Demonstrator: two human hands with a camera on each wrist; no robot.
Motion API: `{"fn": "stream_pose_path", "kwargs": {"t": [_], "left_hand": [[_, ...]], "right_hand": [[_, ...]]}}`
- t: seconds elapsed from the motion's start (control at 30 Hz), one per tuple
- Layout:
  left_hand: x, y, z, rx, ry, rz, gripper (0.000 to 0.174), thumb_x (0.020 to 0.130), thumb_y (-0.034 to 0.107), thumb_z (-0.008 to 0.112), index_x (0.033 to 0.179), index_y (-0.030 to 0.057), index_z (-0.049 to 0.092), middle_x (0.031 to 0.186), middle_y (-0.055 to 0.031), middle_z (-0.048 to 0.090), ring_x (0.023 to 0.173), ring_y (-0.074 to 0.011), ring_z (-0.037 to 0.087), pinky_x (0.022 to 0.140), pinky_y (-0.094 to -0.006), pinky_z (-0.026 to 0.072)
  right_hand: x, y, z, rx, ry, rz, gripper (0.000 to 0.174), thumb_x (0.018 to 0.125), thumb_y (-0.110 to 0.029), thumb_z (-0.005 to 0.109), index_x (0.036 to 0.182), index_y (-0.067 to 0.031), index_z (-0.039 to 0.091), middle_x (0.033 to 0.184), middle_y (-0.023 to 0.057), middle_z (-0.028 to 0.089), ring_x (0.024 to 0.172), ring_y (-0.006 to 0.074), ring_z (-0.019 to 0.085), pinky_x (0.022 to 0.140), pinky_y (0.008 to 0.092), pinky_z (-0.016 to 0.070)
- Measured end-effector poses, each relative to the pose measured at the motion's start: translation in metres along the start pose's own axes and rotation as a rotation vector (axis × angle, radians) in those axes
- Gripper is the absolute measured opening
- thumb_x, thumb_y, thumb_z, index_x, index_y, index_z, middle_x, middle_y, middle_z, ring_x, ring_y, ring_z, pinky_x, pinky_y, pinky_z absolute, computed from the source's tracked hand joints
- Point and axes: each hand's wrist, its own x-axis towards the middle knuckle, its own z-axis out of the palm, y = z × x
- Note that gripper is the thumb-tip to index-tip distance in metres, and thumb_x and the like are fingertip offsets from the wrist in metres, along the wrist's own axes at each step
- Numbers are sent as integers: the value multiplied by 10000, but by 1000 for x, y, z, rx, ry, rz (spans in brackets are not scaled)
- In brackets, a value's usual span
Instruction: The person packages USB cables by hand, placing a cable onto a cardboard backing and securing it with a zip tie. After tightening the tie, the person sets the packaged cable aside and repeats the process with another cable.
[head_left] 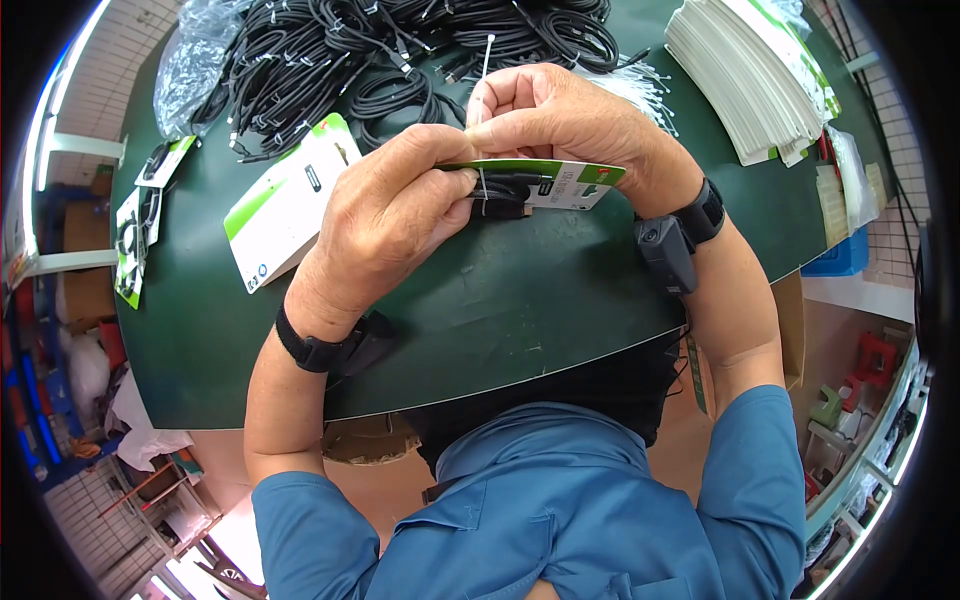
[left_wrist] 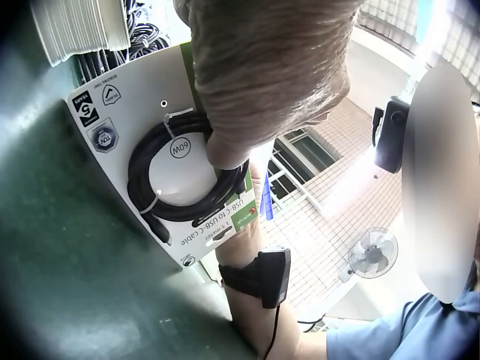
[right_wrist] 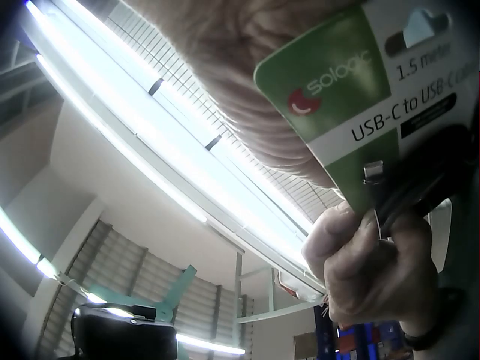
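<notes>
My left hand (head_left: 385,205) grips the left part of a white and green packaging card (head_left: 578,190), thumb and fingers at the black cable on it. The coiled USB-C cable (left_wrist: 139,180) lies flat against the card's printed face, with a white tie showing at two spots in the left wrist view. A thin white cable tie (head_left: 487,65) sticks up above the card's top edge. My right hand (head_left: 570,115) pinches at this tie behind the card, its thumb and forefinger close to the left fingertips. The card's printing reads "USB-C to USB-C cable" and "1.5 meter".
Black coiled cables (head_left: 290,70) are heaped at the back of the green table (head_left: 480,310), with loose white ties (head_left: 640,90) beside them. A stack of cards (head_left: 740,85) stands back right. More cards (head_left: 290,205) lie left, near finished-looking packs (head_left: 130,235) and a clear plastic bag (head_left: 195,75).
</notes>
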Motion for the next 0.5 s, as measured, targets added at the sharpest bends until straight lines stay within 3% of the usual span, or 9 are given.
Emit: {"fn": "stream_pose_path", "kwargs": {"t": [0.2,0.33,0.5], "left_hand": [[0,0,0,20,-1,7,203,715,-48,791,852,-10,646,1031,-99,674,798,-241,699,651,-336,581],[1,0,0,39,4,32,194,716,-39,788,845,-3,648,1021,-89,685,787,-232,704,640,-326,583],[2,1,0,81,10,54,192,712,-25,791,836,10,648,999,-79,696,785,-225,713,638,-322,592]], "right_hand": [[1,-1,-1,147,34,36,149,991,-186,730,1001,-40,707,794,-28,674,686,16,605,603,159,483],[-5,-9,-3,-109,-50,23,178,1014,-195,701,1046,-24,736,804,-18,685,684,23,620,604,157,500],[-4,-3,-1,14,-4,-14,209,1021,-216,695,1042,-20,764,801,-15,693,688,29,621,609,167,495]]}}
